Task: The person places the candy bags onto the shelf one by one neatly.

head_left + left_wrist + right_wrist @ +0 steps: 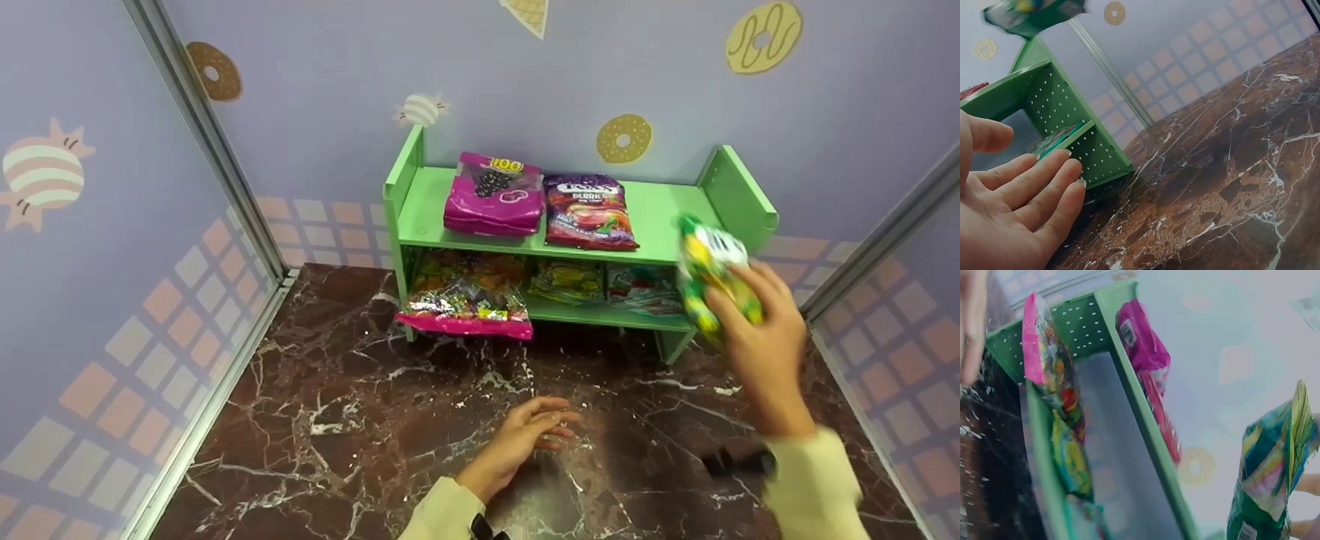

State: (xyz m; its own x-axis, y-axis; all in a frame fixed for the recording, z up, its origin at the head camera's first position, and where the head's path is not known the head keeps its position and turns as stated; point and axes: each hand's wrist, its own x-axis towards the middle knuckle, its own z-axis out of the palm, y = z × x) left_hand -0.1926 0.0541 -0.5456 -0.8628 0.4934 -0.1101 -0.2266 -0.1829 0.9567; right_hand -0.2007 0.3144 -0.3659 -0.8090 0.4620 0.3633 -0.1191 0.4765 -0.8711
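My right hand (769, 341) grips a green and yellow candy bag (712, 262), raised in front of the right end of the green shelf (667, 214). In the right wrist view the same bag's crinkled edge and barcode show, with fingers behind it. Over the marble surface, my left hand (525, 435) is held with its fingers extended and nothing in them; its palm (1016, 225) faces up in the left wrist view. On the top board lie a magenta candy bag (495, 199) and a dark red berry candy bag (589, 212).
A pink-edged bag of mixed candies (469, 304) juts out over the lower board's front. Beside it lie a yellow-green bag (568, 281) and a teal and red bag (643, 289). Decorated walls (67, 285) with metal corner strips enclose the brown marble surface (360, 435).
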